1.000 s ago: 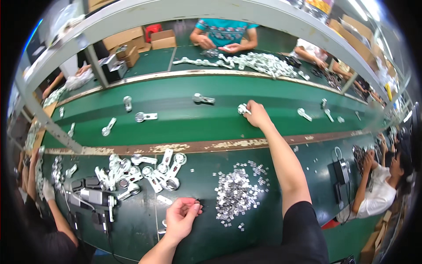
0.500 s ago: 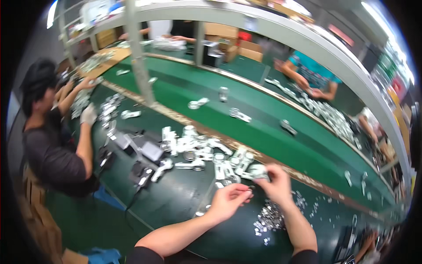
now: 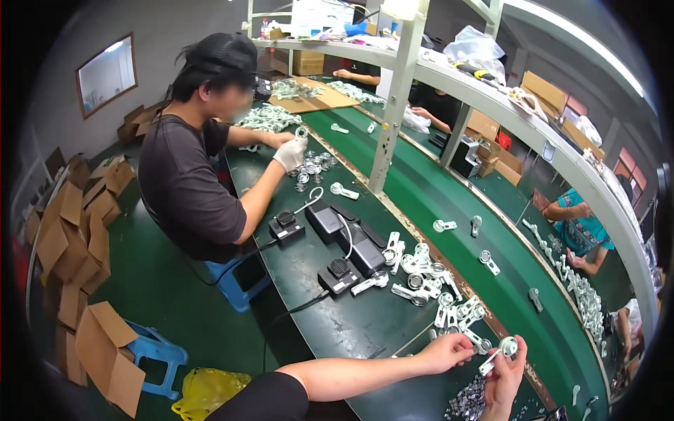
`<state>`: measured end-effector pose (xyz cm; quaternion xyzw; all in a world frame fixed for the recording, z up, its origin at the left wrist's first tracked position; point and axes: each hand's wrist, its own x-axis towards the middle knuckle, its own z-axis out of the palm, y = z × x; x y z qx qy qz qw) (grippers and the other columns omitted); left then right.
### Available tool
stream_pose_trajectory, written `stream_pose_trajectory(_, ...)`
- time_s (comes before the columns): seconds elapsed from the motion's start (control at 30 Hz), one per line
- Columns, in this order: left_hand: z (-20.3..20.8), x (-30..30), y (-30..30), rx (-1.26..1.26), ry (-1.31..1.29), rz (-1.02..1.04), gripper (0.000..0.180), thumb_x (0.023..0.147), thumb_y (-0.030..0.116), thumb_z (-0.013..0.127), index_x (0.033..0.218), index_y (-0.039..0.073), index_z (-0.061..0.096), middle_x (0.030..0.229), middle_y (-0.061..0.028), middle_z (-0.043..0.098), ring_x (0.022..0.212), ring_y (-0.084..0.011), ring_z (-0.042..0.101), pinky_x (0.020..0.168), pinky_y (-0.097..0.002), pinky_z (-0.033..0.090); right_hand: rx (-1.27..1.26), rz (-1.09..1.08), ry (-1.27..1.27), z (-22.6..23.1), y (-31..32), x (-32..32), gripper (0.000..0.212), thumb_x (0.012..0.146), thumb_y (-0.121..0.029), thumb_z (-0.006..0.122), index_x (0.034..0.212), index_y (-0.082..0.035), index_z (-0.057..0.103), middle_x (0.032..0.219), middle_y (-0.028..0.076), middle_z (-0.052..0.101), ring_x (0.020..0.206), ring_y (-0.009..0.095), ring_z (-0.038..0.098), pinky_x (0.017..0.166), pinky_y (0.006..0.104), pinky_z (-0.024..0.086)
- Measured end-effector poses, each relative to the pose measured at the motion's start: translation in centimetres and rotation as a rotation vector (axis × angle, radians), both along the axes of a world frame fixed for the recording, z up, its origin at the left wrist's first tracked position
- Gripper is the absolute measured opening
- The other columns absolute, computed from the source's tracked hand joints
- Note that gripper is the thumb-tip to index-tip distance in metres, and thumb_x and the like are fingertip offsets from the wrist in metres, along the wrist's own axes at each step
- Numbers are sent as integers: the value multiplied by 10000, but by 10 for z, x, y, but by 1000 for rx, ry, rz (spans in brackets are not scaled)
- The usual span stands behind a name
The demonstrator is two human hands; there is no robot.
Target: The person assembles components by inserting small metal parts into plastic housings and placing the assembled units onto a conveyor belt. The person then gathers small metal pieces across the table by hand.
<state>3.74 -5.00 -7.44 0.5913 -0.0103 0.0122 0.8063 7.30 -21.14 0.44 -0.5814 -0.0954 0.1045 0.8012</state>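
Note:
My right hand (image 3: 507, 375) holds up a white round-headed plastic part (image 3: 508, 345) with a short handle, gripped between thumb and fingers. Just left of it, my left hand (image 3: 448, 353) is closed in a pinch; whatever may be between its fingertips is too small to make out. Beyond both hands lies a heap of similar white parts (image 3: 421, 263), some with shiny round rings. Under my right hand, partly covered by it, small shiny metal pieces (image 3: 465, 401) are piled on the dark green table (image 3: 330, 330).
Black power adapters (image 3: 364, 249) with cords lie left of the heap. A green conveyor belt (image 3: 449, 200) carries spaced white parts beyond a worn ledge. A gloved co-worker (image 3: 196, 161) handles parts at left. Cartons (image 3: 105, 358) and a blue stool (image 3: 235, 288) are on the floor.
The view has swung left, so my hands now appear farther right and lower. The white part in my right hand shows more plainly, and my left hand stays pinched.

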Motion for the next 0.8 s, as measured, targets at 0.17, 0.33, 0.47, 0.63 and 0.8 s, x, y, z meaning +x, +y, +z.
stream_pose_trajectory(0.17, 6, -2, -1, -205, 143, -157, 228, 932, 191, 650, 1089, 27, 634, 893, -27, 676, 731, -84, 625, 627, -222, 510, -90, -18, -143, -13, 2, -7, 660, 805, 92, 641, 1393, -57, 382, 980, 115, 644, 778, 142, 639, 601, 204, 527)
stream_pose_trajectory(0.33, 4, -6, -3, -224, 243, -186, 211, 939, 170, 622, 1082, 16, 643, 944, -59, 685, 727, -107, 650, 648, -234, 552, -295, -12, -289, -22, 3, -8, 619, 790, 94, 656, 1364, -5, 444, 985, 84, 647, 808, 108, 630, 643, 199, 511)
stream_pose_trajectory(0.47, 3, -5, -1, -306, 323, -225, 205, 933, 164, 627, 1059, 2, 640, 949, -86, 685, 782, -146, 681, 711, -282, 588, -376, 10, -252, -20, 2, -5, 581, 809, 93, 630, 1351, -15, 452, 918, 68, 653, 742, 86, 620, 581, 183, 477)
stream_pose_trajectory(0.63, 4, -3, 5, -282, 335, -264, 195, 948, 161, 609, 1051, -1, 643, 944, -86, 688, 799, -153, 682, 726, -292, 591, -355, 30, -139, -20, 5, -10, 574, 791, 134, 628, 1327, 6, 470, 873, 55, 640, 703, 73, 610, 577, 189, 487)
stream_pose_trajectory(0.8, 2, -1, 8, -246, 307, -303, 215, 968, 160, 582, 1087, -12, 630, 988, -99, 690, 843, -162, 685, 759, -295, 590, -398, 39, -145, -22, 6, -7, 587, 792, 151, 618, 1340, 1, 467, 802, 47, 633, 640, 69, 596, 555, 184, 470)
